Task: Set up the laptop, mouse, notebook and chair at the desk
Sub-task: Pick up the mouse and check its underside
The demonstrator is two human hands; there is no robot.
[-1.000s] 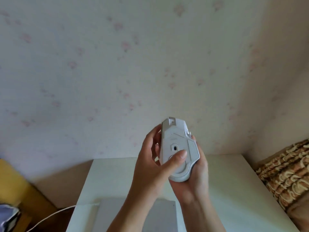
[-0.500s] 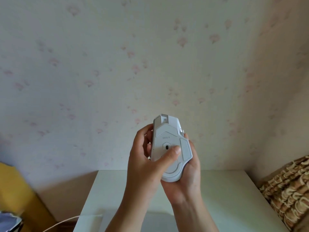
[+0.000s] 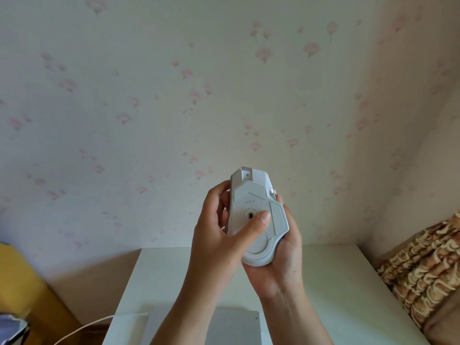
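A white computer mouse (image 3: 251, 195) is held up in the air, its underside turned toward me, above the white desk (image 3: 343, 290). My right hand (image 3: 281, 267) cradles it from below and behind. My left hand (image 3: 216, 240) grips its left side, thumb lying across the underside just beside the sensor. A closed silver laptop (image 3: 234, 327) lies flat on the desk at the bottom of the view, partly hidden by my forearms. No notebook or chair is in sight.
A white cable (image 3: 82, 329) runs off the desk's left edge. A yellow piece of furniture (image 3: 22, 282) stands at the left. A brown patterned fabric (image 3: 423, 267) lies at the right. Floral wallpaper covers the wall behind.
The view has shifted a little, so the desk and laptop edge sit slightly differently in frame. Both hands keep holding the mouse; the left thumb stays on the underside.
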